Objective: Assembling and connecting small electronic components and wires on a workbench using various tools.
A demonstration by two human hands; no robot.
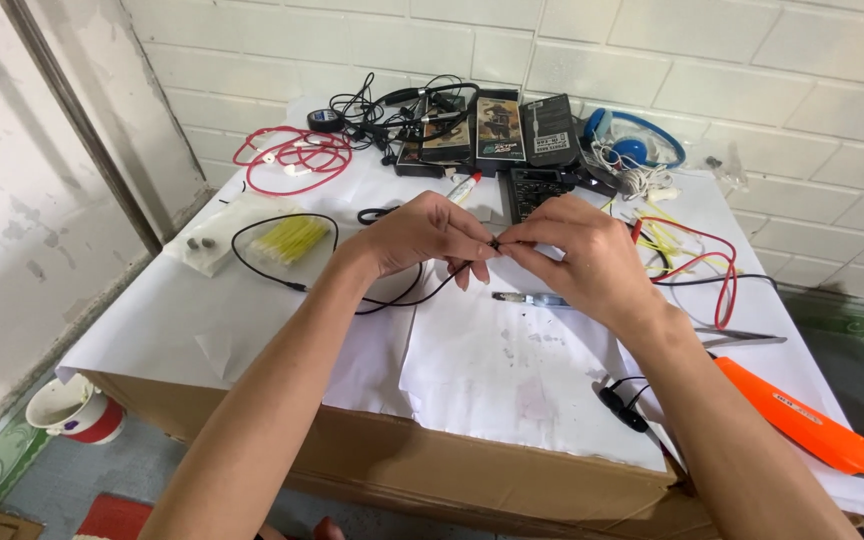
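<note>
In the middle of the frame the person brings both hands together over the white paper sheet (512, 380) that covers the cardboard table. The left hand (420, 235) and the right hand (580, 250) meet at one small dark point, where a thin black wire (282, 277) ends. From there the wire goes down and to the left, makes a wide loop toward the centre left of the frame, and lies on the paper.

Both hands are closed to a narrow pinch. The thumb and first fingers of each hand press on the wire end or on a tiny part there; what exactly sits between the fingertips is too small to tell. The other fingers of the left hand curl below, apart from the wire.

To do such fine work well, I think the wrists should rest low and steady, and the pinch should stay close to the wire tip, so it does not bend away. The loose loop should stay slack, not pulled.

Just below the right hand lies a small screwdriver (532, 298). At the right a red wire (717, 270) curls, and an orange tool (802, 420) lies in the lower right. At the upper left there is a red cable coil (292, 158), and a bag of yellow ties (290, 240) beside the black loop.
</note>
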